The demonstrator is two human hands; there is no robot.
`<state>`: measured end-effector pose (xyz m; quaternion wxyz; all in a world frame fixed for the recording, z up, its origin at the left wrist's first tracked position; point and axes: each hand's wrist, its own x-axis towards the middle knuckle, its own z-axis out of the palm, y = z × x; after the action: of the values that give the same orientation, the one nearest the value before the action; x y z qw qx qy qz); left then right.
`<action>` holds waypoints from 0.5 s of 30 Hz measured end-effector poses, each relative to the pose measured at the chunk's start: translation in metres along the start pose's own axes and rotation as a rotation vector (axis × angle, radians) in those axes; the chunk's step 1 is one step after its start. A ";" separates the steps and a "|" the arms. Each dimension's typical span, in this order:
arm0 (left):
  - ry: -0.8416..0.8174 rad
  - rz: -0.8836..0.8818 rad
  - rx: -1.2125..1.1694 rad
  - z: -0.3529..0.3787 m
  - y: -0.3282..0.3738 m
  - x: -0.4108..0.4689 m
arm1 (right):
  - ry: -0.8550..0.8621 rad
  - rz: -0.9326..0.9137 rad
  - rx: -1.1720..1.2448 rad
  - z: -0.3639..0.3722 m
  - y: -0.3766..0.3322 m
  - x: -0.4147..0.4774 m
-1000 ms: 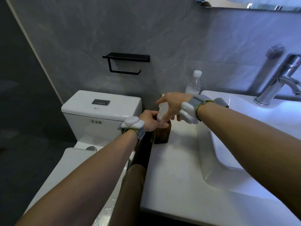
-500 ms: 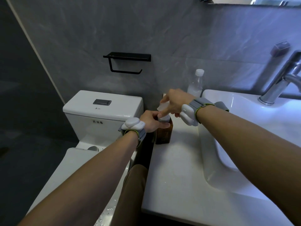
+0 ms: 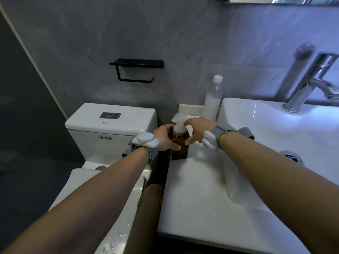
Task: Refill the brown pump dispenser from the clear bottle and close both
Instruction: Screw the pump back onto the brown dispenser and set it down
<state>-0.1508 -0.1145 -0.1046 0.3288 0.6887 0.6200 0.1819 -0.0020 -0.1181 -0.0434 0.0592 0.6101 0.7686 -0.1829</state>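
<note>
Right now my left hand (image 3: 166,137) is wrapped around the brown pump dispenser (image 3: 179,144), fingers curled onto its left shoulder and my thumb lying across its front face, so that hand is closed on the bottle. My right hand (image 3: 197,130) sits just to the right of the pump, fingers spread and loosely bent; the upper fingertips are by the white pump head (image 3: 178,122) and my thumb reaches toward the bottle's right shoulder, but I cannot tell whether any of them actually press on it. Nothing is gripped in that hand.

On each wrist I wear a grey strap with a white pod on it: one on the left wrist (image 3: 145,142), one on the right wrist (image 3: 211,142).

That dispenser stands upright with its pump head seated, at the back left corner of the white counter (image 3: 192,198), close to the edge next to the toilet.

Behind it and a little to the right, the clear bottle (image 3: 212,100) stands upright against the grey wall, white cap on, a milky white liquid filling its lower part. It is apart from the dispenser and beside the rim of the sink basin (image 3: 275,125), where the chrome faucet (image 3: 310,83) rises on the far right.

To my left are the toilet tank (image 3: 111,125) and, on the wall above it, a black paper holder (image 3: 136,68).
</note>
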 end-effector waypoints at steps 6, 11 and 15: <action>0.004 0.047 0.116 -0.002 0.001 0.012 | -0.051 -0.013 0.025 0.008 -0.009 0.012; -0.015 0.075 0.144 0.000 0.002 0.029 | -0.034 0.012 -0.015 0.017 0.005 0.035; -0.007 0.088 0.171 0.004 0.006 0.044 | -0.002 0.052 0.046 0.015 0.015 0.052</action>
<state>-0.1367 -0.0726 -0.1104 0.2628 0.7416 0.6011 0.1401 -0.0024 -0.0730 -0.0768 0.0507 0.6308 0.7481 -0.1996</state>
